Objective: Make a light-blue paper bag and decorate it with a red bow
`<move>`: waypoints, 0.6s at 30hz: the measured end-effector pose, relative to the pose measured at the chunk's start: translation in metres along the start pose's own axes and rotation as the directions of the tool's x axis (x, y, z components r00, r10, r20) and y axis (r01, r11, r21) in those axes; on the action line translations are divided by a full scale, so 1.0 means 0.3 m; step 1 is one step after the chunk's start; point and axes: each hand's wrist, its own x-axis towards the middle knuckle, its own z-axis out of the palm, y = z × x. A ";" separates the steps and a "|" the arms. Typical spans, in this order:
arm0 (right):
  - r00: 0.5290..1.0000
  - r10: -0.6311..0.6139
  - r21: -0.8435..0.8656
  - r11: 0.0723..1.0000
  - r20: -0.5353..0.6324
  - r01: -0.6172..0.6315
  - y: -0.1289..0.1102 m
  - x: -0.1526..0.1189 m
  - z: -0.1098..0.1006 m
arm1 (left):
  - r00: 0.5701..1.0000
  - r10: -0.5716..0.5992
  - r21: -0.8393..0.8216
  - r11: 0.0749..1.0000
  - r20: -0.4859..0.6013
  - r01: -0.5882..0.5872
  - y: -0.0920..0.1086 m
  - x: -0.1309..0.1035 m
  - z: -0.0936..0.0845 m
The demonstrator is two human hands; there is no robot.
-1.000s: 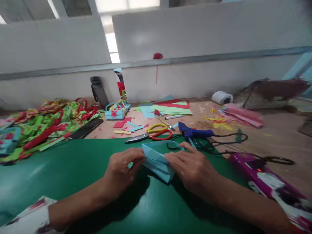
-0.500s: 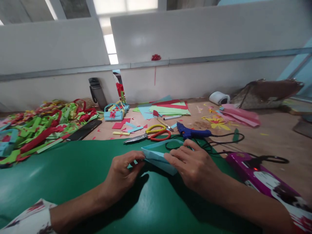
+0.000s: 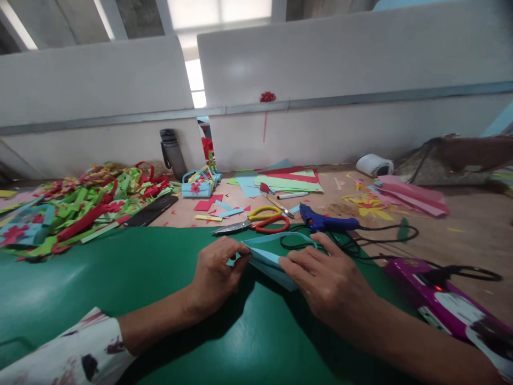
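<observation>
A folded light blue paper piece with a thin blue strip looping behind it is held above the green mat. My left hand pinches its left corner between thumb and fingers. My right hand grips its right side, fingers over the top edge; the thumb is hidden. Just beyond the paper lie scissors with yellow and red handles and a blue glue gun.
Colourful paper scraps heap at the left, beside a black phone. A small blue paper bag, a dark bottle and stacked paper sheets stand or lie behind. A purple power strip is at the right.
The view has shifted slightly, so the table items appear further right. Both hands still hold the blue paper, and my left fingers have closed more tightly at its corner.
</observation>
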 end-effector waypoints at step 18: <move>0.994 -0.109 -0.102 0.989 0.019 0.110 -0.011 -0.006 -0.005 | 0.867 -0.409 -0.247 0.843 0.284 0.478 -0.013 0.055 -0.052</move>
